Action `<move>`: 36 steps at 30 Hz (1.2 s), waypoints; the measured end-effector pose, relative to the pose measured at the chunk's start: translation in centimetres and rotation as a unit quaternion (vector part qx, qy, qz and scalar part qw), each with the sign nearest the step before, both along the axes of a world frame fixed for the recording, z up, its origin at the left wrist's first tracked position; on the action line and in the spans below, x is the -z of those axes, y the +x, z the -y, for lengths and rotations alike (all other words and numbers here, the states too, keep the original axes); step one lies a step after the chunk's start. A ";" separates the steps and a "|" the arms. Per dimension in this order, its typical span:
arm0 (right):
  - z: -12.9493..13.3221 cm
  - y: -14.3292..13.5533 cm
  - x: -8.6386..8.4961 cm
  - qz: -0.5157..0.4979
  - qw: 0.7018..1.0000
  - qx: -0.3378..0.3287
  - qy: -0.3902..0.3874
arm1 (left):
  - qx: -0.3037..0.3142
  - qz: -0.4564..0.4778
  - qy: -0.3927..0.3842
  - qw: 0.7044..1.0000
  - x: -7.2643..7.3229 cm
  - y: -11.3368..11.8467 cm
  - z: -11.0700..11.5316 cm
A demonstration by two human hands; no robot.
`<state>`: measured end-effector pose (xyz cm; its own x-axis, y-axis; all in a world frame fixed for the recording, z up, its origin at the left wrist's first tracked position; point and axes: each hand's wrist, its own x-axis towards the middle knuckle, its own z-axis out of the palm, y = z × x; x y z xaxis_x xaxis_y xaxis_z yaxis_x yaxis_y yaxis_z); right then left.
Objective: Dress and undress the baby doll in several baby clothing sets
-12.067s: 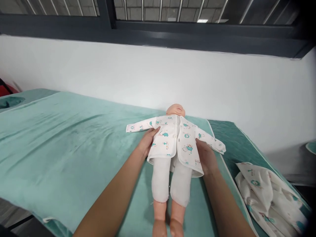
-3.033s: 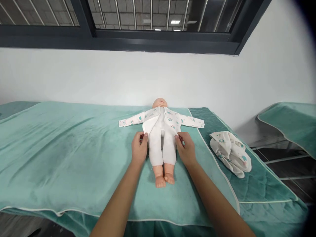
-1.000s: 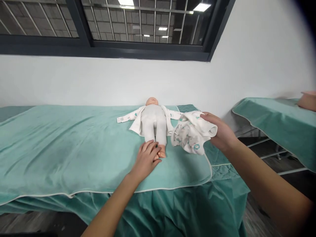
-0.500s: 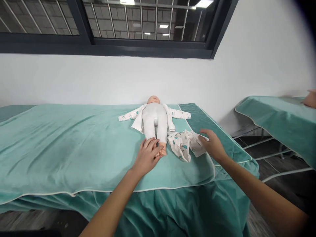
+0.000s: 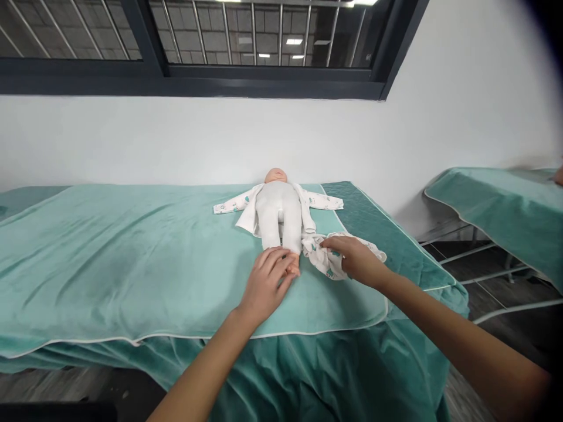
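A baby doll [image 5: 281, 208] lies on its back, head toward the wall, legs toward me. Its white body is bare in front. A white printed baby jacket [image 5: 323, 201] is spread open beneath it, with the sleeves out along both arms. My left hand [image 5: 266, 282] is closed over the doll's feet, its fingers curled across the ankles and hiding one foot. To the right lies a crumpled piece of printed baby clothing [image 5: 328, 265]. My right hand [image 5: 358, 261] grips this cloth from above, index finger stretched left; the thumb is hidden.
A light green sheet [image 5: 132, 258] with white piping covers the bed, over a darker green cover [image 5: 378, 205]. A white wall and a barred window [image 5: 268, 35] stand behind. At right, across a gap, is another bed [image 5: 497, 199] with a metal frame.
My right hand has moved left from the clothing's right end onto its middle, and the cloth has shifted and flattened. My left hand stays at the doll's feet. The view has shifted slightly.
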<state>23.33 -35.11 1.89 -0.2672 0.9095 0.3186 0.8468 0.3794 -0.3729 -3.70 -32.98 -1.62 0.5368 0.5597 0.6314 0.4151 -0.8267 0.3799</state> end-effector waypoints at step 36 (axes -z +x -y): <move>3.2 -9.9 -18.6 -0.345 0.923 -0.167 -0.030 | 0.104 0.228 -0.291 0.923 -22.4 -1.6 2.4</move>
<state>13.40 -38.29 20.50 -0.2881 0.8343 0.4700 0.2383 0.5379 -0.8087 -5.32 -35.35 20.73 0.4243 0.7900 0.4425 -0.0429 -0.4705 0.8813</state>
